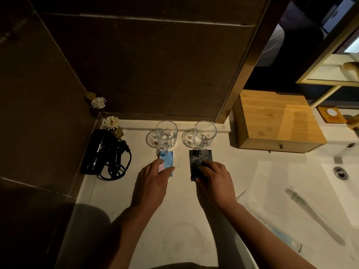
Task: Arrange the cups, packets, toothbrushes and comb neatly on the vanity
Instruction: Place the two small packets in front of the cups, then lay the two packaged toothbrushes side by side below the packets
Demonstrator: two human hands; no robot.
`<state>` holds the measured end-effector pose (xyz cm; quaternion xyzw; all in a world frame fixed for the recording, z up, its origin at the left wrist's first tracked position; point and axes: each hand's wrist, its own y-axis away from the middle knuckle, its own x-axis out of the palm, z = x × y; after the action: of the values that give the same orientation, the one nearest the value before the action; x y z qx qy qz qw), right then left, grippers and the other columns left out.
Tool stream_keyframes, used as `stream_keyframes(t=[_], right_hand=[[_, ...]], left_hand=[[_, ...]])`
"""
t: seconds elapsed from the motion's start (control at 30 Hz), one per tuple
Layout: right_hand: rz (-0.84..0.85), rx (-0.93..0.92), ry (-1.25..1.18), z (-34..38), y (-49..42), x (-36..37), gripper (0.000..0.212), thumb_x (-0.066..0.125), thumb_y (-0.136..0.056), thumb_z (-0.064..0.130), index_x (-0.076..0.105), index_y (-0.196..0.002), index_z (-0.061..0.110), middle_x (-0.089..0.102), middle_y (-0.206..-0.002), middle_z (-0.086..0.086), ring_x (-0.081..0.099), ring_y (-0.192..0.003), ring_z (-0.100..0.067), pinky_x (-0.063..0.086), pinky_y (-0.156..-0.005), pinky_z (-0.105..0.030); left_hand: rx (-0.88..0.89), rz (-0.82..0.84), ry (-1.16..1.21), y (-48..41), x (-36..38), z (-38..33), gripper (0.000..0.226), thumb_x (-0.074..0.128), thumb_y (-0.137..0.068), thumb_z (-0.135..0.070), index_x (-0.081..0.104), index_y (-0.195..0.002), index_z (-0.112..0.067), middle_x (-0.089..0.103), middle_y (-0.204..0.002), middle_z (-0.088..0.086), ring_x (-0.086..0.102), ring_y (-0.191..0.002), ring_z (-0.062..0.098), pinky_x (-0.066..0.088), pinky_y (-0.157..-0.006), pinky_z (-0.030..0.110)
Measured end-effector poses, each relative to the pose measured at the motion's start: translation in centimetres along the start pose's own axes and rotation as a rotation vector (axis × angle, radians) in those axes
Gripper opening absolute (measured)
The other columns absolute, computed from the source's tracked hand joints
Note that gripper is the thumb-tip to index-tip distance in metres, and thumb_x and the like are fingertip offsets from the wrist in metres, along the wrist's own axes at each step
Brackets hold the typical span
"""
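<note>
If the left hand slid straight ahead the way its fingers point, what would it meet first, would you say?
Probably the handle of the left glass cup: the left hand rests on the blue packet, whose far edge reaches that handle. Depth is uncertain.

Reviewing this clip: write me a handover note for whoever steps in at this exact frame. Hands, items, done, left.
Left hand: fingers resting on the light blue packet, in front of the left glass cup.
Right hand: fingers on the dark packet, in front of the right glass cup.
Done: both cups stand on coasters by the wall, one packet in front of each.
Left: wrapped toothbrushes lie loose on the counter to the right; no comb can be made out.
</note>
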<state>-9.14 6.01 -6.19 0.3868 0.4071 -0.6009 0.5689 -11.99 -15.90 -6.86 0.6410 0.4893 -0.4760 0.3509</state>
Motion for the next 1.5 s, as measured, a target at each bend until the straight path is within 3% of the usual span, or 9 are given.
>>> stream_keyframes(t=[0.2,0.37,0.57,0.83,1.03,1.17,1.3,1.4,1.5], right_hand=[[0.014,0.002,-0.006,-0.2,0.0,-0.1,0.040,0.068,-0.086,0.038,0.066,-0.123,0.022,0.063,-0.131,-0.002,0.053,-0.119,-0.028,0.050,-0.091,-0.039],[0.011,0.018,-0.071,-0.2,0.3,-0.5,0.042,0.062,-0.089,0.042,0.063,-0.126,0.022,0.060,-0.134,0.000,0.049,-0.122,-0.024,0.049,-0.095,-0.038],[-0.069,0.027,-0.140,-1.5,2.9,-3.3,0.036,0.059,-0.090,0.038,0.067,-0.121,0.020,0.062,-0.129,0.000,0.050,-0.121,-0.022,0.045,-0.097,-0.034],[-0.199,0.363,-0.180,-6.6,12.8,-8.6,0.030,0.058,-0.090,0.037,0.069,-0.114,0.022,0.068,-0.119,0.001,0.058,-0.111,-0.020,0.048,-0.092,-0.033],[-0.154,0.605,-0.164,-11.1,18.6,-11.1,0.034,0.061,-0.091,0.039,0.067,-0.120,0.022,0.067,-0.122,0.001,0.059,-0.111,-0.019,0.051,-0.093,-0.039],[0.041,0.490,-0.052,-13.3,20.1,-11.3,0.044,0.066,-0.086,0.042,0.062,-0.125,0.023,0.064,-0.120,0.001,0.055,-0.107,-0.019,0.046,-0.089,-0.033],[0.133,0.327,0.106,-15.6,20.3,-10.9,0.039,0.067,-0.081,0.043,0.066,-0.117,0.028,0.064,-0.108,0.003,0.055,-0.095,-0.022,0.048,-0.078,-0.035],[0.085,0.285,0.102,-17.1,20.0,-10.3,0.023,0.066,-0.081,0.031,0.073,-0.102,0.026,0.066,-0.090,0.002,0.056,-0.082,-0.025,0.048,-0.067,-0.037],[0.066,0.254,0.043,-18.0,19.5,-10.3,0.016,0.065,-0.082,0.028,0.073,-0.095,0.023,0.065,-0.088,0.002,0.056,-0.081,-0.025,0.048,-0.067,-0.037]], left_hand=[[0.015,-0.035,0.012,0.2,0.2,0.2,0.059,0.081,-0.078,-0.018,0.057,-0.131,-0.027,0.055,-0.140,0.014,0.058,-0.121,0.034,0.057,-0.090,0.048],[-0.045,-0.055,0.079,0.9,-0.3,0.1,0.056,0.071,-0.086,-0.025,0.047,-0.137,-0.025,0.042,-0.146,0.012,0.047,-0.131,0.031,0.060,-0.089,0.044],[-0.062,-0.070,0.165,4.7,-0.1,-1.5,0.045,0.067,-0.088,-0.026,0.052,-0.131,-0.025,0.050,-0.135,0.006,0.050,-0.125,0.027,0.061,-0.083,0.041],[0.193,0.166,0.307,7.1,1.8,-7.5,0.031,0.056,-0.095,-0.033,0.060,-0.125,-0.035,0.058,-0.123,-0.010,0.055,-0.109,0.012,0.054,-0.085,0.031],[0.455,0.277,0.337,6.9,3.6,-12.8,0.043,0.038,-0.094,-0.049,0.056,-0.130,-0.032,0.057,-0.120,-0.009,0.053,-0.107,0.012,0.055,-0.084,0.036],[0.454,0.235,0.273,6.3,4.4,-16.5,0.048,0.050,-0.092,-0.045,0.047,-0.138,-0.033,0.048,-0.138,-0.002,0.051,-0.119,0.020,0.054,-0.092,0.040],[0.504,0.256,0.120,5.8,5.0,-19.2,0.063,0.064,-0.088,-0.042,0.041,-0.146,-0.033,0.044,-0.153,0.001,0.036,-0.141,0.027,0.041,-0.107,0.045],[0.586,0.245,0.004,5.3,5.4,-20.7,0.061,0.071,-0.083,-0.040,0.051,-0.139,-0.031,0.058,-0.135,-0.001,0.048,-0.128,0.028,0.046,-0.099,0.044],[0.589,0.190,-0.046,4.6,5.6,-21.9,0.042,0.072,-0.083,-0.041,0.064,-0.123,-0.031,0.062,-0.108,-0.003,0.054,-0.104,0.024,0.048,-0.084,0.040]])
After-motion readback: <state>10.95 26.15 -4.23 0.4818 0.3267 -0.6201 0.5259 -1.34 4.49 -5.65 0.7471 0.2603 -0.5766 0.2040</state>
